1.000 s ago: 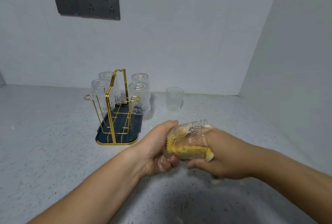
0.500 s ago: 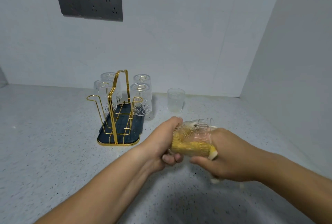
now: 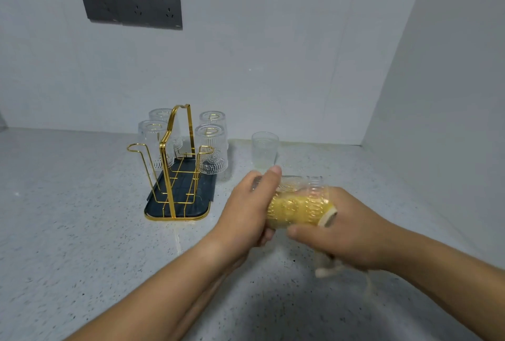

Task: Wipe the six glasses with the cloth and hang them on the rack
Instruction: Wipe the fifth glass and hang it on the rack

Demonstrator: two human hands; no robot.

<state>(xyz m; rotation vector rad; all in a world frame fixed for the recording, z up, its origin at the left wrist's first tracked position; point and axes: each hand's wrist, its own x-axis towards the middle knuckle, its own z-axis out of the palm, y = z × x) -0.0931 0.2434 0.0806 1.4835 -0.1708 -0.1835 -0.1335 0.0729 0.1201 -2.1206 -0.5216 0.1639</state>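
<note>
A patterned clear glass (image 3: 303, 198) lies on its side between my hands, above the counter. My left hand (image 3: 250, 209) grips its base end. A yellow cloth (image 3: 295, 210) is stuffed inside the glass, and my right hand (image 3: 344, 231) holds the cloth at the glass's mouth. The gold wire rack (image 3: 175, 165) stands on a dark tray (image 3: 202, 190) to the left, with several glasses hung upside down on its far pegs, one of them at the right (image 3: 211, 149). Its two near pegs are bare. One more glass (image 3: 264, 149) stands upright by the back wall.
The speckled counter (image 3: 68, 231) meets a back wall and a right side wall that form a corner. A dark socket panel (image 3: 131, 4) is on the back wall above the rack. A pale cloth end (image 3: 326, 269) dangles under my right hand.
Both hands with the glass have shifted slightly right and up. My left thumb now lies over the top of the glass, which has turned a little around the cloth.
</note>
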